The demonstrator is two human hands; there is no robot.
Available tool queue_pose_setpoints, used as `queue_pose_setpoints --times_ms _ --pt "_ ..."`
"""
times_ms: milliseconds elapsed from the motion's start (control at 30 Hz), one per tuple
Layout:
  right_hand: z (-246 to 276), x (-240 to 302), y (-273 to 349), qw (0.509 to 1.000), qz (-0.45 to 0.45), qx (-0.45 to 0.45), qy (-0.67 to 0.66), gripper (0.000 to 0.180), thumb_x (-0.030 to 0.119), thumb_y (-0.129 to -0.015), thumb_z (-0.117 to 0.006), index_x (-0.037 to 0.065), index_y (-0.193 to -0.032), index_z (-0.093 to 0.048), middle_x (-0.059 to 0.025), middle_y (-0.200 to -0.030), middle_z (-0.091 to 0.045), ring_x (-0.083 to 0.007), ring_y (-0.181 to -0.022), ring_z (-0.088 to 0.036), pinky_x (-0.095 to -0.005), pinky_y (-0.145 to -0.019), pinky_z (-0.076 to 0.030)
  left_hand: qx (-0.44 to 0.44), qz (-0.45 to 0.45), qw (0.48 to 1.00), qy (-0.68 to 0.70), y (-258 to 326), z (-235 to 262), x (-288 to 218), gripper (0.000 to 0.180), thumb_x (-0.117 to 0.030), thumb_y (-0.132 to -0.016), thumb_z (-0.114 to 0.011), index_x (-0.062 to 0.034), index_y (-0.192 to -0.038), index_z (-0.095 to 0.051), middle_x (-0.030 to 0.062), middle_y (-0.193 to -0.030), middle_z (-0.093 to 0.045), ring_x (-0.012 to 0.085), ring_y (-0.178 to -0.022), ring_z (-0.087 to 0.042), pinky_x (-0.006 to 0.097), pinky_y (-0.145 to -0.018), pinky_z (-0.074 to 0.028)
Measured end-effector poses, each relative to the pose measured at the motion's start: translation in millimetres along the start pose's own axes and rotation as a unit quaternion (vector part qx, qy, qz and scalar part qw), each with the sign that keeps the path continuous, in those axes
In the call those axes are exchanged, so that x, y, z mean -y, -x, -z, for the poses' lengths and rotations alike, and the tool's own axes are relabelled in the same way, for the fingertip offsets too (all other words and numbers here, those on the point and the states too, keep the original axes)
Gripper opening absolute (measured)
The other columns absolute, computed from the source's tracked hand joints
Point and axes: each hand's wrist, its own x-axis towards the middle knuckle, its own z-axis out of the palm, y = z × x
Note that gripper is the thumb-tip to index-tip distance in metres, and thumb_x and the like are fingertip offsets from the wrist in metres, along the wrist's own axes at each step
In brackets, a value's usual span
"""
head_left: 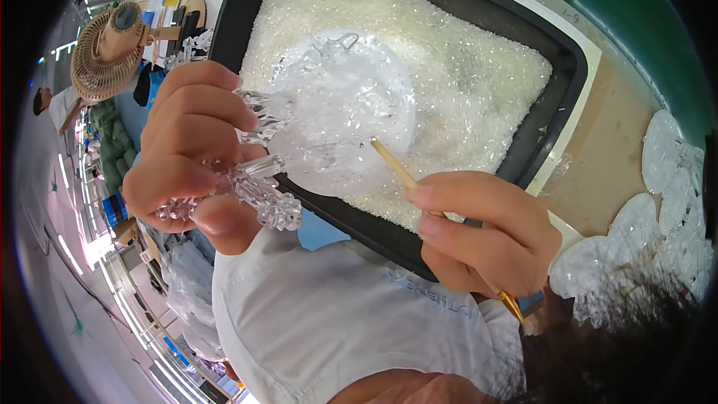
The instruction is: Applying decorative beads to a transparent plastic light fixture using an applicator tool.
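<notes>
**Clear ornament and thin brush over the tray of granules**

The clear plastic ornament (329, 116) has a round, dish-like body crusted with glittering white granules, a small loop at its top edge, and spiky, icicle-like branches at its lower left. It is held up by those branches, tilted, above the black tray (550, 116), which is filled with the same white granules. The thin wooden brush (395, 166) slants from lower right to upper left, its pale tip touching the ornament's right lower rim.
</notes>
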Motion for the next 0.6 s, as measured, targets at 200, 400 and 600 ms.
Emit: queue_pose_setpoints --times_ms 200,400,600 --pt "3 7 -3 1.0 -0.019 -0.013 -0.013 0.025 -0.009 -0.066 -0.073 0.0 -0.087 -0.063 -0.0192 -0.087 -0.07 -0.0274 -0.068 -0.071 -0.0314 -0.056 -0.059 0.005 0.005 1.0 -0.006 -6 5 -3 0.043 -0.048 -0.098 -0.055 -0.0086 -0.09 -0.042 0.0071 -0.06 -0.055 0.0233 -0.056 -0.055 0.048 -0.067 -0.049" --pt "8 9 -2 0.999 -0.04 0.011 -0.009 0.026 -0.008 -0.066 -0.074 0.0 -0.089 -0.064 -0.0197 -0.088 -0.07 -0.0291 -0.071 -0.071 -0.0318 -0.06 -0.06 0.015 -0.002 1.0 0.004 -2 6 3 0.043 -0.049 -0.098 -0.056 -0.0088 -0.091 -0.042 0.007 -0.06 -0.055 0.0235 -0.057 -0.056 0.049 -0.068 -0.049" --pt "6 7 -1 0.999 -0.022 0.013 -0.022 0.026 -0.006 -0.068 -0.075 -0.001 -0.091 -0.062 -0.0201 -0.091 -0.069 -0.0291 -0.074 -0.071 -0.034 -0.062 -0.061 -0.006 0.0 1.0 0.003 -2 4 -2 0.043 -0.048 -0.097 -0.058 -0.0082 -0.091 -0.042 0.0072 -0.06 -0.055 0.0243 -0.057 -0.056 0.049 -0.068 -0.049"
